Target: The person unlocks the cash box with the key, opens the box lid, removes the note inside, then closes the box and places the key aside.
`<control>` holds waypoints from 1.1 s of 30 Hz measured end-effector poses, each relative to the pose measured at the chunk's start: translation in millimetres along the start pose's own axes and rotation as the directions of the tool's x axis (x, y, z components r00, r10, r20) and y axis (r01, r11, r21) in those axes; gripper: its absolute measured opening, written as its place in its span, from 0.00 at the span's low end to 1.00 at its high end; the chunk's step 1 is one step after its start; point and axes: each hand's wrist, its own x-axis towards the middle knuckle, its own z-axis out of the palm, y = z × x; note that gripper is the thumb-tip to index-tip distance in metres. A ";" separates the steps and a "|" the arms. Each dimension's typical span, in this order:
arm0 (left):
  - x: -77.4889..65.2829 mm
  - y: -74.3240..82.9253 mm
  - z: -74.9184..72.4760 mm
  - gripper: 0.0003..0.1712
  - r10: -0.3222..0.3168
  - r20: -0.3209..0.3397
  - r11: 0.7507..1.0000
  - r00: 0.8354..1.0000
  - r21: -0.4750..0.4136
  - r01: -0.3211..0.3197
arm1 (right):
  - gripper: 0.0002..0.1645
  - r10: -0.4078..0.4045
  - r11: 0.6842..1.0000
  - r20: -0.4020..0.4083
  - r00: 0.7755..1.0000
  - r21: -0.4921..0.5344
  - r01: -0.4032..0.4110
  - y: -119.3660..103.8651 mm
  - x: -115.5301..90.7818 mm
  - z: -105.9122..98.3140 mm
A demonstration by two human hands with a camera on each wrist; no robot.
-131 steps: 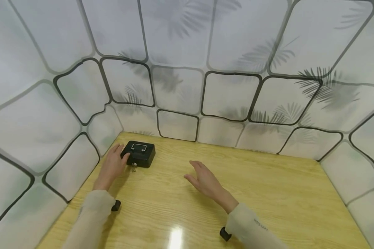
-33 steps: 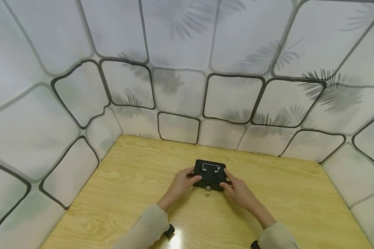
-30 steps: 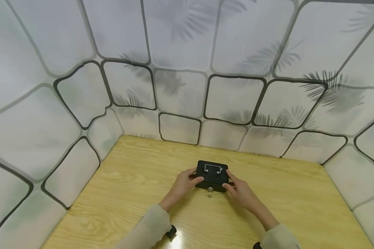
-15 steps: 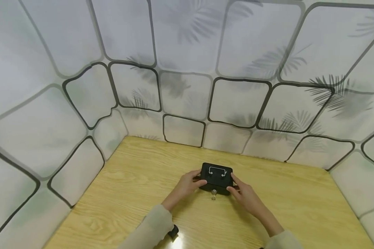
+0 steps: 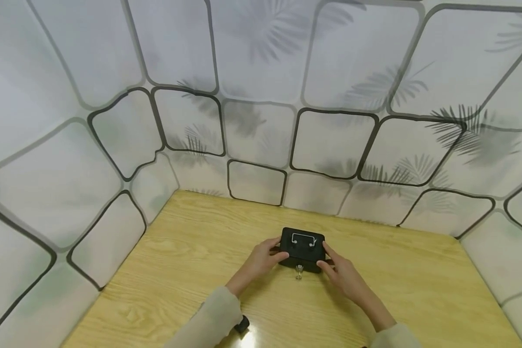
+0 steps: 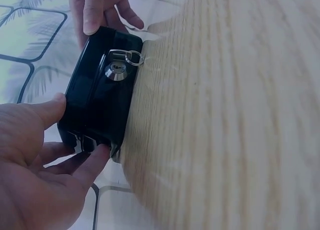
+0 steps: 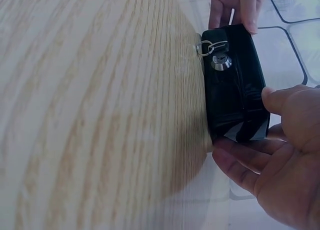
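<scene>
Evenly, both forearms (image 5: 213, 316) slant inward across the table (image 5: 178, 270) toward its far edge, near whose middle a black box (image 5: 302, 251) sits. The left hand (image 5: 258, 261) pinches its left end, thumb on the lid's edge and fingers down the side; the right hand (image 5: 345, 276) grips the right end likewise. A silver lock (image 7: 221, 63) shows on the front.

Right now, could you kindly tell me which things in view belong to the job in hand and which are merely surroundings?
Job in hand:
- box, held by left grip and right grip
- handle
- lock
- key ring

Surroundings:
- table
- backdrop
</scene>
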 end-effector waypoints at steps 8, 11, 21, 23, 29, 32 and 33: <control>0.4 0.5 -1.5 0.34 0.009 -0.018 1.000 1.000 0.014 -0.009 | 0.39 0.004 1.000 -0.008 1.000 0.011 -0.004 -4.7 0.3 -0.1; 0.0 1.4 -1.8 0.35 0.001 -0.016 1.000 1.000 0.016 -0.001 | 0.39 0.024 0.999 -0.020 0.999 0.025 -0.024 -6.9 -0.5 -0.2; 0.0 2.1 0.5 0.35 0.021 -0.016 0.999 1.000 0.041 -0.020 | 0.37 0.080 0.997 -0.084 0.993 0.027 -0.078 -11.7 -3.3 2.3; -0.1 2.5 0.9 0.36 0.023 -0.015 0.999 1.000 0.033 -0.022 | 0.36 0.093 0.996 -0.096 0.991 0.013 -0.092 -13.8 -4.1 2.8; -1.9 6.3 0.6 0.38 0.012 -0.001 1.000 1.000 0.009 -0.012 | 0.28 0.109 0.992 -0.177 0.978 -0.037 -0.117 -23.2 -10.3 4.0; -2.7 8.0 0.0 0.38 0.016 0.007 1.000 1.000 0.017 -0.017 | 0.22 0.118 0.989 -0.242 0.963 -0.055 -0.135 -29.5 -13.3 5.7; -3.0 8.1 0.0 0.38 0.017 0.009 1.000 1.000 0.022 -0.017 | 0.20 0.122 0.989 -0.263 0.957 -0.051 -0.140 -31.7 -14.2 6.4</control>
